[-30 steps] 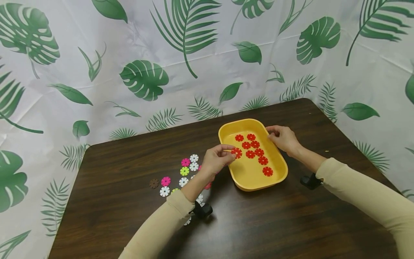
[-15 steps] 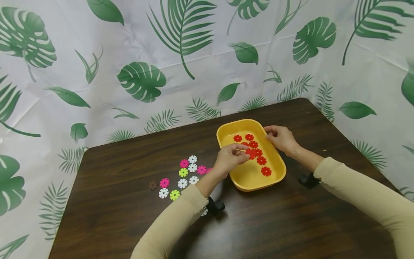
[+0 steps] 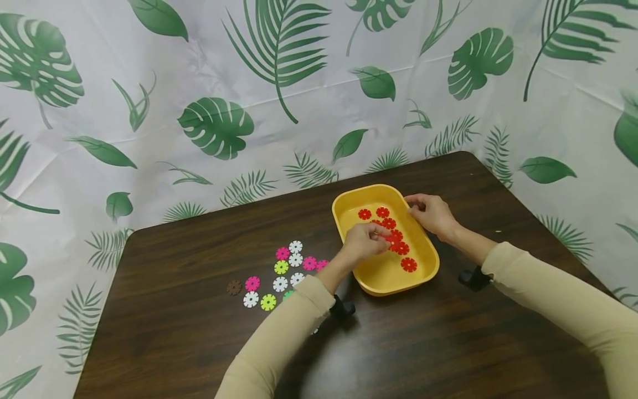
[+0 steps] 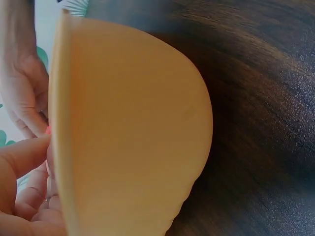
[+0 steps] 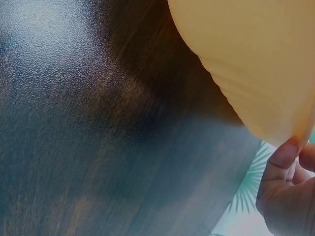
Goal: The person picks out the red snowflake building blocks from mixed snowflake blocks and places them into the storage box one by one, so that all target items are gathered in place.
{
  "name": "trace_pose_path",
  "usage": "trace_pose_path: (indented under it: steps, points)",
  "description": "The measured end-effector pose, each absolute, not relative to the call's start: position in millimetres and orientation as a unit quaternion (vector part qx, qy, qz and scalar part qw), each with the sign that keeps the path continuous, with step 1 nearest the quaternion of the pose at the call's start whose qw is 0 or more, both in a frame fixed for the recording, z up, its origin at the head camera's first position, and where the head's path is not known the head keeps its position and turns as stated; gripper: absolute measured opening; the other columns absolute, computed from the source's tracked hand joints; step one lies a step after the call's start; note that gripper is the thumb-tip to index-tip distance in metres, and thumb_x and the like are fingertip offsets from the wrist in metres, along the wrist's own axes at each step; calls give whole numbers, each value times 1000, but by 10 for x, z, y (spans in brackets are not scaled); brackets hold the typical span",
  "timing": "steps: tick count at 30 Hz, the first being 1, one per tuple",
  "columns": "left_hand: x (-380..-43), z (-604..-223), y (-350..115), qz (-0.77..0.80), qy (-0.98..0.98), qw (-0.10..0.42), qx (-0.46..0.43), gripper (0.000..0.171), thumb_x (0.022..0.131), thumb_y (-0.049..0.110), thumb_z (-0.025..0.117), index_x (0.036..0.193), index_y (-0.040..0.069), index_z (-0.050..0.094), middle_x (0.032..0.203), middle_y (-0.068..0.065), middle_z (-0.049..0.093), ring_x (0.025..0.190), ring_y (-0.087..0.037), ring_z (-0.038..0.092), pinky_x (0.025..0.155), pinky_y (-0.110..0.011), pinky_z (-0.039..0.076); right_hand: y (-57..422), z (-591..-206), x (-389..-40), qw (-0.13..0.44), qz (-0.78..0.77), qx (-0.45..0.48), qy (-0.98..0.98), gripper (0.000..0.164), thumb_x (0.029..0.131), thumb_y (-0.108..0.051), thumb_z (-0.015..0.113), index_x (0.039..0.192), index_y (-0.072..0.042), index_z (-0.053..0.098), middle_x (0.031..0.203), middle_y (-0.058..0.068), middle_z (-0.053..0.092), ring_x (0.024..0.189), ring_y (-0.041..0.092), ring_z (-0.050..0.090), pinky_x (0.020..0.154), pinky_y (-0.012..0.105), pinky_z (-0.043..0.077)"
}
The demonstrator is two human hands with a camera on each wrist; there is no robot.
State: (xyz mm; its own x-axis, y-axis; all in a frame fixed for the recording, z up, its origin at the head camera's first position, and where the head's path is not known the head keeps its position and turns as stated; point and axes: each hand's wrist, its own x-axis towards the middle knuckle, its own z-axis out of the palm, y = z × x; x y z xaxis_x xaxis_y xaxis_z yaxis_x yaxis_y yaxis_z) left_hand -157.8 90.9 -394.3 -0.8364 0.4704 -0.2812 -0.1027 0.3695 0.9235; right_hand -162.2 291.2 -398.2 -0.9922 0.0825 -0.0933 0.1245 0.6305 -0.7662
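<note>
My left hand [image 3: 366,242] is over the inside of a yellow tray [image 3: 371,281], thumb and fingers pinching a red notched disc [image 3: 391,241] close above other red discs. Several red notched discs, such as one lone disc [image 3: 408,265] at the near end, lie on the tray's floor. In the left wrist view the tray's outer wall [image 4: 133,118] hides most of the pinched disc. At the far right side, my right hand [image 3: 433,215] grips the tray's rim; the right wrist view has its thumb [image 5: 285,153] on the outer wall and fingers over the edge.
Left of the tray, loose notched discs lie on the dark wooden table [image 3: 174,332]: white [image 3: 251,300], pink [image 3: 252,284], yellow-green [image 3: 268,302] and brown [image 3: 234,287]. My left sleeve [image 3: 284,338] covers part of this group. A leaf-print cloth [image 3: 309,133] hangs behind the table.
My left hand has carried the red disc rightward from the tray's left rim to the discs in its middle, lowering it slightly. The right hand keeps its grip on the rim.
</note>
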Motion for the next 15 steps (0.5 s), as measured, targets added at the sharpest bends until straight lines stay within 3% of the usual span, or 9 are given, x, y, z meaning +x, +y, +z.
trace_pose_path:
  steps: [15]
  points:
    - [-1590, -4057, 1072, 463, 839, 277, 73, 5, 81, 4, 71, 84, 5, 68, 73, -2, 61, 63, -12, 53, 57, -19, 47, 2923, -4012, -1631, 17, -424, 55, 904, 36, 95, -4, 52, 129, 6, 50, 102, 22, 57, 82, 27, 55, 70, 24, 55]
